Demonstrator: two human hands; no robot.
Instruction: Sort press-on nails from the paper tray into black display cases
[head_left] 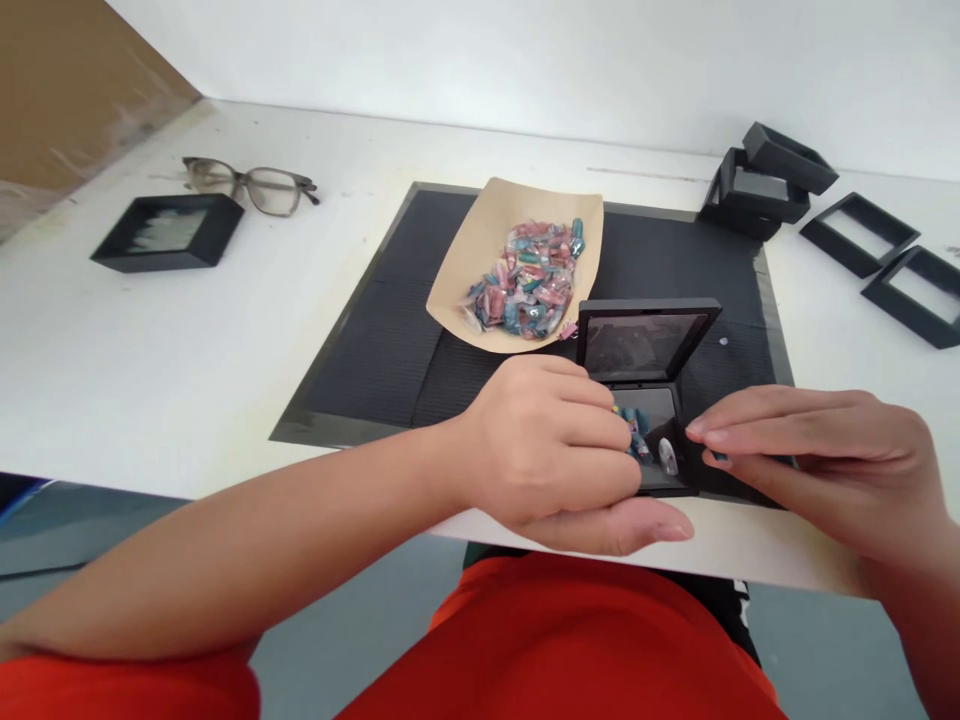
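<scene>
A smooth white tabletop (pixel 322 150) meets a plain white wall (pixel 480 60). Near its front edge, at the ribbed black mat (pixel 360 350)'s near right corner, a rectangular black case (pixel 649 306) stands open, holding glossy teal pieces (pixel 639 430) and a silvery oval (pixel 667 456). The left hand (pixel 559 450) curls at its left, its grip hidden; the right hand (pixel 817 450)'s fingers pinch a small dark item (pixel 720 457). Beyond, a curved tan paper tray (pixel 469 240) bears shiny pink-and-teal pieces (pixel 529 280).
</scene>
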